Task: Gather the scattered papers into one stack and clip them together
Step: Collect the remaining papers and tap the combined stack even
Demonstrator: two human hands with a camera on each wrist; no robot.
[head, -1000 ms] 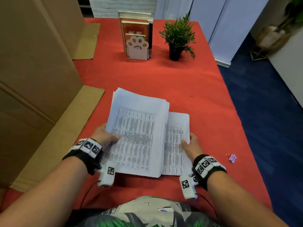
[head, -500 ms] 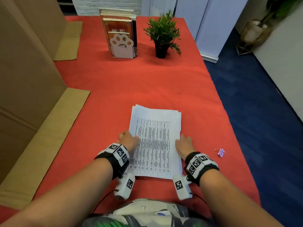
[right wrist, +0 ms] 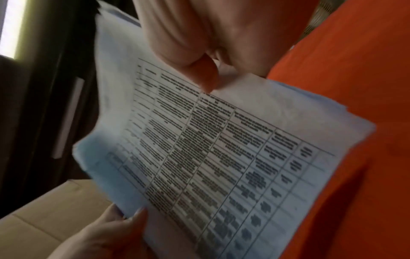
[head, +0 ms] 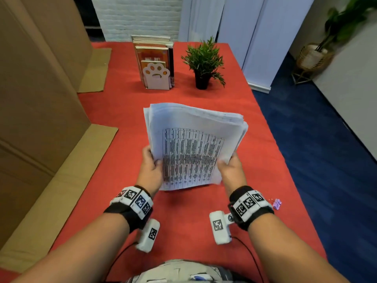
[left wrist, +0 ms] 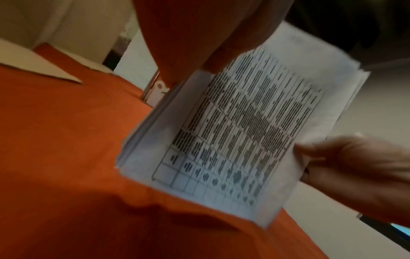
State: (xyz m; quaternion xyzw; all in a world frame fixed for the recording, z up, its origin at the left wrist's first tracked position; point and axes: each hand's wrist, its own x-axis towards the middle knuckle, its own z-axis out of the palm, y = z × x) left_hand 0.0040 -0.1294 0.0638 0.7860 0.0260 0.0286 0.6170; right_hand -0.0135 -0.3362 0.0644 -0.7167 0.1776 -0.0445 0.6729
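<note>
- Your left hand (head: 151, 170) grips the left edge of the paper stack (head: 193, 144); thumb on the top sheet, other fingers (head: 147, 152) wrapped behind.
- Your right hand (head: 229, 170) grips the stack's right edge, thumb on top, rest of the fingers hidden under the sheets.
- Stack is held up off the bench (head: 126, 119), tilted, near short edge low and close to the cloth, far edge raised toward the cam. Shadow on the cloth just under the near edge.
- Top sheet shows a printed table w/ dense text; text blurred, can't read it.
- Sheets not squared: far edge fanned, corners stepping out at top right; edges also splay at the left side in the left wrist view (left wrist: 142, 129).
- Right wrist view: right thumb (right wrist: 199, 73) pressed on the top sheet near its edge; left hand (right wrist: 111, 233) seen at the opposite edge.
- Binder clip (head: 277, 203), purple, lies on the bench to the right of your right wrist, near the bench's right edge, apart from the stack.
- Bench has a red cloth. At its far end: books in a paw-shaped bookend (head: 156, 75), potted plant (head: 204, 62) just right of it.
- Cardboard boxes (head: 36, 88) stand along the bench's left side, flaps lying flat on the cloth.
</note>
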